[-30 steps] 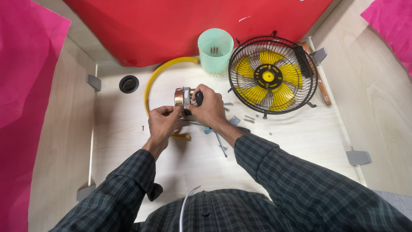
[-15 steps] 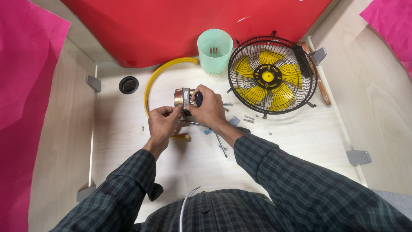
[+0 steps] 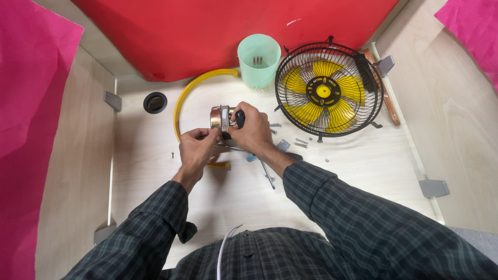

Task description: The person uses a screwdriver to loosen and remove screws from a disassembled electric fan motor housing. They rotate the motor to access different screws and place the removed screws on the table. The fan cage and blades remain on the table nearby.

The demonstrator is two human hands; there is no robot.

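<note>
Copper-wound motor (image 3: 220,117) sits between both hands above the worktop (image 3: 342,176), axis running left-right; left hand (image 3: 198,148) pinches its near-left edge, right hand (image 3: 252,129) clasps its right end.

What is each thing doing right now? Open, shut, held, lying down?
Small motor: held up, off the table.
Left hand: gripping the motor.
Right hand: gripping the motor.
Fan: lying flat, cage closed.
Green cup: upright, open.
Yellow curved tube: lying flat.
Loose screws: scattered on the table.
</note>
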